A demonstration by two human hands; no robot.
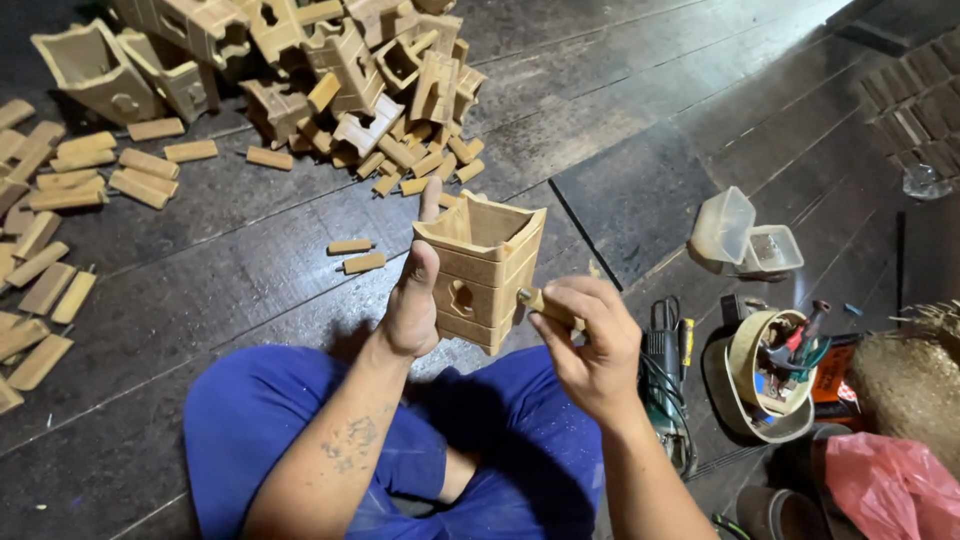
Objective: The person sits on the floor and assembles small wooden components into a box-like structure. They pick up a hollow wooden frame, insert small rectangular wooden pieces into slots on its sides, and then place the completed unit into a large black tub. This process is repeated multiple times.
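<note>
Dark plank floor (250, 260) underfoot, boards running on a slant, worn and dusty-looking — the person sits cross-legged on it in blue trousers (290, 410). Up in front of the knees, the left hand (415, 300) wraps the near side of a square bamboo box (485, 265), thumb up along its wall, a finger poking up behind the rim. The box is held in the air, open mouth tilted upward, a cut-out hole showing on its front face. The right hand (590, 345) pinches a short bamboo peg (545, 303) and presses its tip against the box's right wall.

Beyond, at the top of the floor, a heap of similar bamboo boxes (300, 50) lies tumbled together, and flat bamboo slats (90, 170) are strewn to the left — two loose pieces (357, 254) sit just beside the held box. To the right: two clear plastic tubs (745, 235), a power tool with a coiled cord (665, 375), a round container of hand tools (775, 365), and a pink plastic bag (890, 485) in the corner.
</note>
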